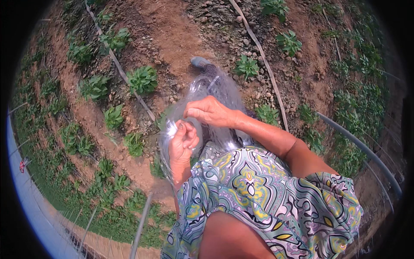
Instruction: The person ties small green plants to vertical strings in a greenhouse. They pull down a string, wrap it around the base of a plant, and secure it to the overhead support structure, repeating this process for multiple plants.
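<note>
A bundle of thin, shiny, clear plastic strands (223, 94) hangs over the person's legs and loops around the left wrist. My left hand (184, 139) is curled, palm up, with a bright bunch of these strands between thumb and fingers. Just above and to the right of it, my right hand (210, 111) has thumb and forefinger pinched together, and a fine strand appears to run from the fingertips. The two hands are close but apart. Their exact grip on single strands is too fine to make out.
Leafy green plants (142, 80) grow in rows in stony brown soil. Pale hoses or poles (263, 58) lie along the rows. A grey pole (362, 147) juts in at the right, another (141, 226) stands at the lower left. One shoe (200, 61) rests on bare soil ahead.
</note>
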{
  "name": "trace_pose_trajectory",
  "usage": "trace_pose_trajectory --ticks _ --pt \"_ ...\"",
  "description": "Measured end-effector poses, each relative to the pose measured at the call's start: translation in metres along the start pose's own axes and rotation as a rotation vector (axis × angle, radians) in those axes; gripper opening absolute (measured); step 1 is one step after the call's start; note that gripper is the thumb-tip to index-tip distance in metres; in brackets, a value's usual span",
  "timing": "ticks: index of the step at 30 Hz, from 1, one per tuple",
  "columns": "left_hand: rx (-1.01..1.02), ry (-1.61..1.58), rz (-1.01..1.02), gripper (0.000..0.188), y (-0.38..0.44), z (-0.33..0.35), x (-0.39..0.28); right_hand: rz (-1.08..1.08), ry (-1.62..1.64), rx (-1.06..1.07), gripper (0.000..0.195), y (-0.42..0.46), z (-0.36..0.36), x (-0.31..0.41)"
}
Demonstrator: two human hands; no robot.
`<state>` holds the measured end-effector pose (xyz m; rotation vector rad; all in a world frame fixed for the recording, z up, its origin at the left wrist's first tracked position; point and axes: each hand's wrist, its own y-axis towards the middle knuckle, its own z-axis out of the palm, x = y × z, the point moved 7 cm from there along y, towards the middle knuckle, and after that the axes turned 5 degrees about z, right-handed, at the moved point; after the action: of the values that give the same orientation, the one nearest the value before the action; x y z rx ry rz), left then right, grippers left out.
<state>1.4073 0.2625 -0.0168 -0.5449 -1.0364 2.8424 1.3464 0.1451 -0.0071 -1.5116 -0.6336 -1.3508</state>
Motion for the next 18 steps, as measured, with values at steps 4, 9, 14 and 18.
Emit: trace_pose_trajectory --ticks 4,9,14,18 --pt "0.145 -0.398 0.293 0.027 0.023 0.002 -0.039 0.179 0.277 0.252 0.038 0.073 0.007 0.012" --pt "0.081 -0.615 0.643 0.025 0.054 -0.014 -0.086 0.371 0.36 0.418 0.049 0.153 0.026 0.012" --pt "0.0 -0.641 0.73 0.025 0.08 -0.045 -0.112 0.281 0.076 0.517 0.049 0.211 0.034 0.014" --pt "-0.001 -0.789 0.82 0.024 0.084 -0.086 -0.11 0.315 -0.159 0.68 0.043 0.244 0.047 -0.002"
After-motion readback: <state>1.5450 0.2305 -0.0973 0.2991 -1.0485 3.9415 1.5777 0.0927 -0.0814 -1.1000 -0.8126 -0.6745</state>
